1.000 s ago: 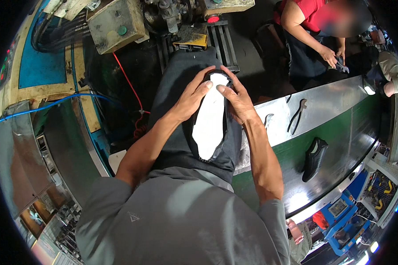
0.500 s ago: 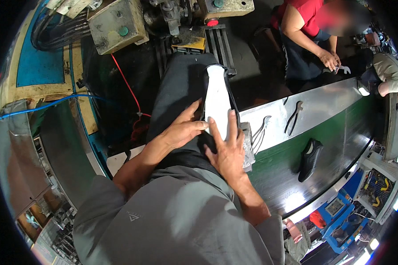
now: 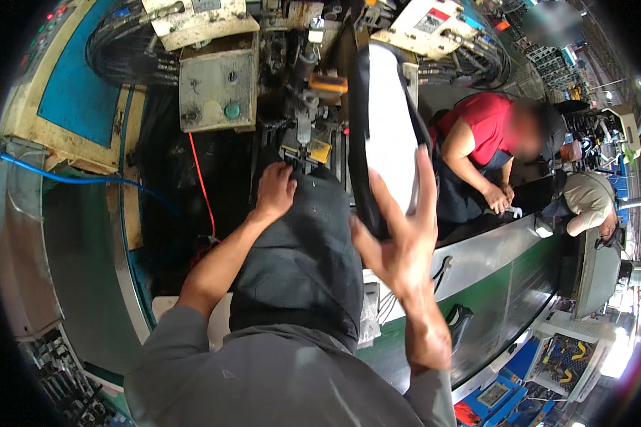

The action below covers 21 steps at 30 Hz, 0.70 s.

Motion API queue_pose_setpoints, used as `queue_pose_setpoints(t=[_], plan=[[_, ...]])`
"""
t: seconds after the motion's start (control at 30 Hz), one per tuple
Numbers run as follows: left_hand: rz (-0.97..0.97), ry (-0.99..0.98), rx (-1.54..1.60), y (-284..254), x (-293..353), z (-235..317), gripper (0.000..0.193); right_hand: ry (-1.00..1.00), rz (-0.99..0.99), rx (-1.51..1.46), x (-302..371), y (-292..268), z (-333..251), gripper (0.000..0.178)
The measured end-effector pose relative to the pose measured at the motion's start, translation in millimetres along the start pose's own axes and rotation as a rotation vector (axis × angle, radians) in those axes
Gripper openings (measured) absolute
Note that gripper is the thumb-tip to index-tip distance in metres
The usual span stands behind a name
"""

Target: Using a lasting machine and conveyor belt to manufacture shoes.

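My right hand (image 3: 406,249) holds up a black shoe upper (image 3: 361,142), its white bottom board (image 3: 392,121) facing me. Two fingers stretch along the white board and the thumb lies by the black side; the other fingers are hard to make out. Resting by my knee, my left hand (image 3: 275,191) is loosely curled with nothing visible in it. Just ahead of that hand is the machine's metal clamp part (image 3: 305,117) with a yellow piece (image 3: 319,151) beside it.
Grey control box (image 3: 217,89) with a green button stands front left; a red cord (image 3: 202,181) hangs below. At right runs a green conveyor (image 3: 506,267) with a metal edge, carrying pliers (image 3: 443,269) and another black shoe (image 3: 461,324). A co-worker in red (image 3: 473,128) sits beyond, holding a tool.
The shoe upper has risen off my lap, forward and to the right, in my right hand. My left hand has left it and moved forward to my knee. The view has tilted up.
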<state>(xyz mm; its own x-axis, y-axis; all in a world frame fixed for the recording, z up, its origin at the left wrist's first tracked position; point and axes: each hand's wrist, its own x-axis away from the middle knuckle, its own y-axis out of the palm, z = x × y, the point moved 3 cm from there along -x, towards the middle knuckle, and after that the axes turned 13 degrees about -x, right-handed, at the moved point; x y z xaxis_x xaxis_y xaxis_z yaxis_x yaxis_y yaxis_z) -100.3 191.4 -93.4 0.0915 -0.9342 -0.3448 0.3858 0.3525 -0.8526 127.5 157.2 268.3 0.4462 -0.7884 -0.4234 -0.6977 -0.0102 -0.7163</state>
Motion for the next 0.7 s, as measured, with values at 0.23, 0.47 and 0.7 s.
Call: queue_pose_setpoints(t=[0.23, 0.47, 0.7], plan=[[-0.137, -0.161, 0.059, -6, -30, -4, 0.037, -0.056, 0.071, 0.107, -170, 82, 70, 0.075], [-0.130, -0.244, 0.088, -26, -37, -29, 0.037, -0.059, 0.090, 0.195, -211, 139, 91, 0.074], [-0.087, -0.232, 0.089, -25, -21, -33, 0.037, -0.008, 0.129, 0.142, -193, 152, 93, 0.076]])
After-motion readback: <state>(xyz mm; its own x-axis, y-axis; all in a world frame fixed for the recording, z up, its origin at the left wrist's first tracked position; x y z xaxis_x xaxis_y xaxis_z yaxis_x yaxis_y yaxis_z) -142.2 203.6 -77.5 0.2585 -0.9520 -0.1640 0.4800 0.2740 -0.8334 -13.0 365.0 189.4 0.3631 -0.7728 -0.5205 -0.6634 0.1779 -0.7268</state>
